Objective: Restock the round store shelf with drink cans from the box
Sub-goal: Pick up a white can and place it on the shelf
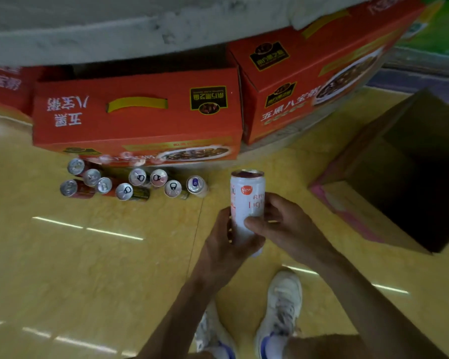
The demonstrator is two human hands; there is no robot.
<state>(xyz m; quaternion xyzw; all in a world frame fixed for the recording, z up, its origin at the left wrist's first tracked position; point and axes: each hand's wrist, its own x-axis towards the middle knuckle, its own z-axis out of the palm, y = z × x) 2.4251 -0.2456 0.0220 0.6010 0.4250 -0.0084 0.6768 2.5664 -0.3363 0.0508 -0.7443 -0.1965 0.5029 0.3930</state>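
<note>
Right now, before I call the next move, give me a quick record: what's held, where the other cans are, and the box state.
held: white can, upright, gripped by left hand and right hand
floor: can cluster standing upright in front of the red cartons
box: cardboard box open at the right, inside too dark to tell

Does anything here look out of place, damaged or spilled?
Nothing looks spilled or dented. Only the cans seem out of place: they stand on the floor in an uneven cluster before the red box. The left hand and right hand hold a white can roughly upright.
</note>
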